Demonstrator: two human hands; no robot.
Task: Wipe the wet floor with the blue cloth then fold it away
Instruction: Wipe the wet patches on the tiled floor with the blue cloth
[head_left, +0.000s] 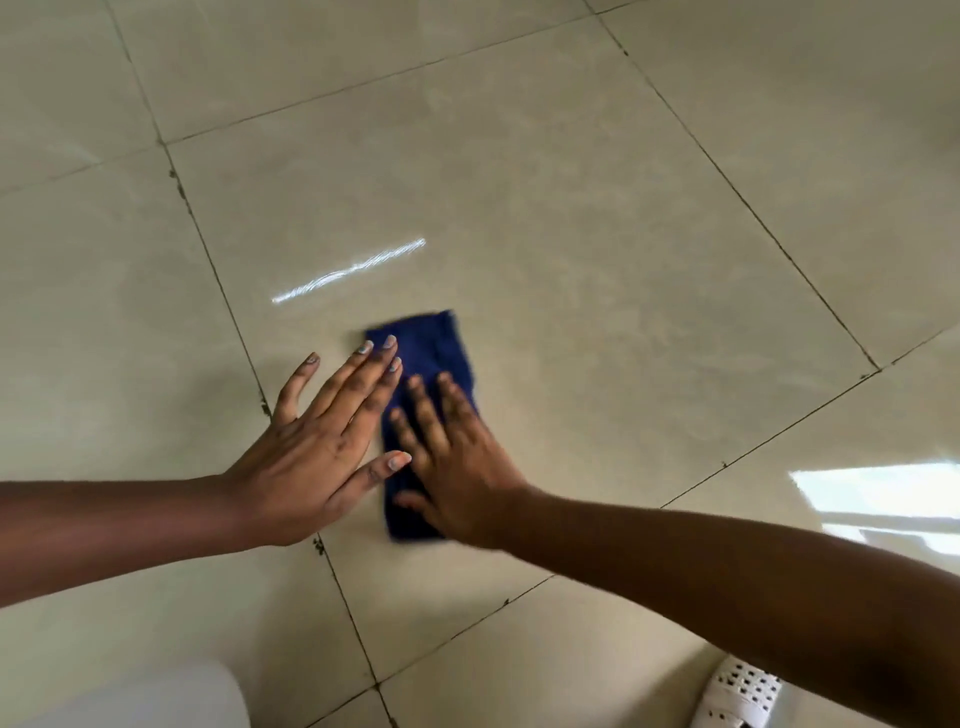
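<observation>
A dark blue cloth (434, 353), folded into a narrow strip, lies flat on the beige tiled floor (597, 234). My right hand (457, 457) presses flat on the near half of the cloth, fingers spread; it is blurred by motion. My left hand (322, 441) lies flat beside it, mostly on the tile, with its fingertips and thumb touching the cloth's left edge. Beyond the cloth a thin bright streak (348, 270) shines on the tile, either wetness or a light reflection.
Dark grout lines cross the floor. A white perforated slipper (737, 696) sits at the bottom right. A pale rounded object (156, 696) shows at the bottom left. Window light reflects off the tile at the right (883, 499).
</observation>
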